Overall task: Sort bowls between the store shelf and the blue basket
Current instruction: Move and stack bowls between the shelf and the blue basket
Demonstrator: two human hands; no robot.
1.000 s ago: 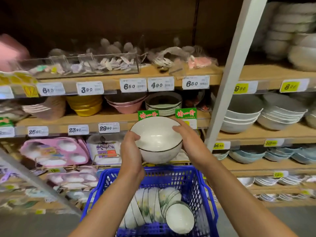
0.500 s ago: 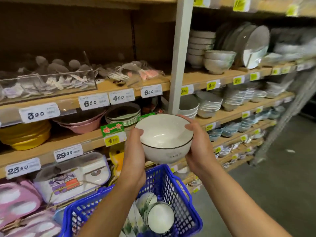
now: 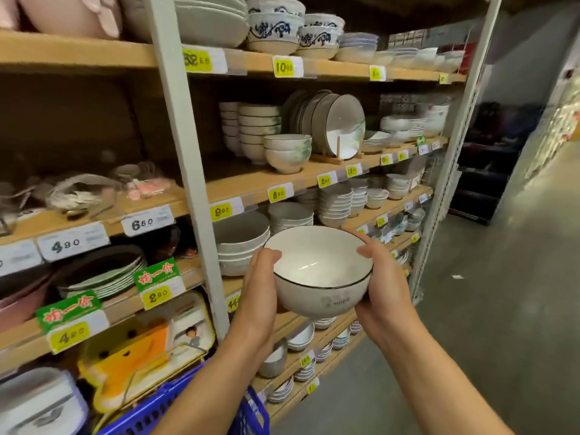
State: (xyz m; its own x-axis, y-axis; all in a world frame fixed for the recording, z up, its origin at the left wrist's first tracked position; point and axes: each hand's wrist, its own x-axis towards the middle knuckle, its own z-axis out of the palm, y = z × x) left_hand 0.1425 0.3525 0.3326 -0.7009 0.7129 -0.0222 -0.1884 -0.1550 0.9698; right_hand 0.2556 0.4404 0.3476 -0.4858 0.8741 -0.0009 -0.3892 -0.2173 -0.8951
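two hands hold one white bowl [image 3: 318, 273] upright in front of the store shelf [image 3: 282, 180]. left hand [image 3: 259, 293] and right hand [image 3: 381, 296] clasp opposite sides, fingers curled around its wall, thumbs on the dark rim. blue basket [image 3: 175, 409] sits low, below the left forearm.

Bare shelf board [image 3: 238, 183] lies between the post [image 3: 188, 171] and stacked bowls [image 3: 287, 153].

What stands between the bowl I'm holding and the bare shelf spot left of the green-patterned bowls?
Nothing visible. The left hand and right hand hold the bowl in open air below the bare shelf spot beside the green-patterned bowls.
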